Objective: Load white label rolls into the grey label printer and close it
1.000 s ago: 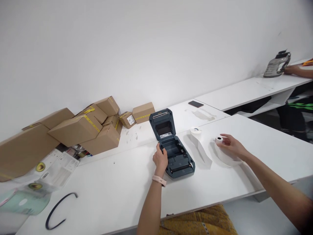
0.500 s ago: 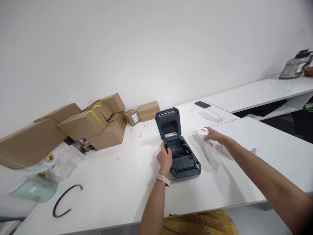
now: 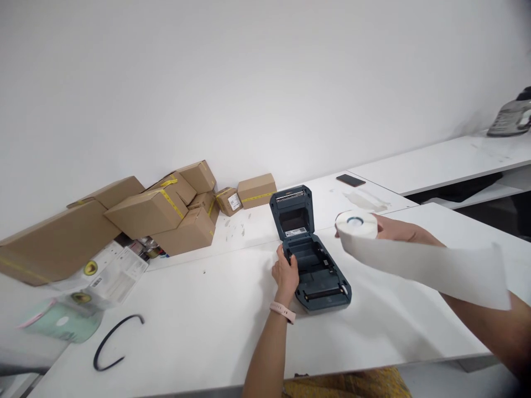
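A dark blue label printer sits on the white table with its lid raised and its inner bay exposed. My left hand, above a pink wristband, grips the printer's left side, thumb over the edge. To the right of the printer, my right hand holds a white label roll above the table. A long loose strip of the roll trails rightward across my right forearm. The strip covers part of that hand and wrist.
Cardboard boxes are piled at the back left. Plastic-wrapped packets, a mint-green pouch and a black curved band lie at left. A phone lies behind the printer, and a large jug stands far right.
My right hand has lifted the label roll and turned it, so its loose strip now streams right over my forearm. My left hand stays on the printer. The view has shifted slightly.
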Available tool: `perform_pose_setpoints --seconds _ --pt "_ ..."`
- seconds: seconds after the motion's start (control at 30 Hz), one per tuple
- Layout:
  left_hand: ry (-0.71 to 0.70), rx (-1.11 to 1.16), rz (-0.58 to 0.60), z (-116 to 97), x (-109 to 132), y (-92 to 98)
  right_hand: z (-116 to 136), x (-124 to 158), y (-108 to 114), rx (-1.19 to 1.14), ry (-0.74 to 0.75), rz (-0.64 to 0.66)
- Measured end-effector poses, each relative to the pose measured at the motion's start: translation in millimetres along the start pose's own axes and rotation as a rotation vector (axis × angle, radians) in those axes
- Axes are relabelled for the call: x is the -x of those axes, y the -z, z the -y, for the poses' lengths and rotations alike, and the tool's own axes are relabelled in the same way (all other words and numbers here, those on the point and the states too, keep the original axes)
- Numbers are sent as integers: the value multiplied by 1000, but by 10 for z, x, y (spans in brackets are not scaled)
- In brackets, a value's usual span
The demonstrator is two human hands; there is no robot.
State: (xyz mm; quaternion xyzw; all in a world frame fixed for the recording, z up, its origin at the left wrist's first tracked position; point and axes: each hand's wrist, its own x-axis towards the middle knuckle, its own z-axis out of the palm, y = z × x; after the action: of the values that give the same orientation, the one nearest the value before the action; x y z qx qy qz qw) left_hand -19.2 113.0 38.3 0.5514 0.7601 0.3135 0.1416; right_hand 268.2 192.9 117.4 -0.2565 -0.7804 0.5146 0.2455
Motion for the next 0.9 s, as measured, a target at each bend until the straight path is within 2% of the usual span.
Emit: perform_pose_setpoints --seconds 0.03,0.07,0.1,0.17,0.27,0.37,0.67,0.9 --pt "6 6 13 15 -10 7 165 -124 -49 1 18 98" --pt "11 15 30 35 -23 17 301 -268 -116 50 28 293" --pt "12 28 50 57 -39 30 399 -420 -197 94 29 388" --pt "0 74 84 103 -78 61 475 -705 -380 223 -18 455" --pt "-12 141 131 147 -142 115 376 -997 -598 422 -120 428" --pt "-23 134 168 135 -184 163 235 -1123 -670 549 -147 451" --pt "-105 112 218 61 -202 238 183 -1213 -701 744 -195 500" --pt "-131 97 251 44 -256 317 152 -1264 -775 769 -180 455"
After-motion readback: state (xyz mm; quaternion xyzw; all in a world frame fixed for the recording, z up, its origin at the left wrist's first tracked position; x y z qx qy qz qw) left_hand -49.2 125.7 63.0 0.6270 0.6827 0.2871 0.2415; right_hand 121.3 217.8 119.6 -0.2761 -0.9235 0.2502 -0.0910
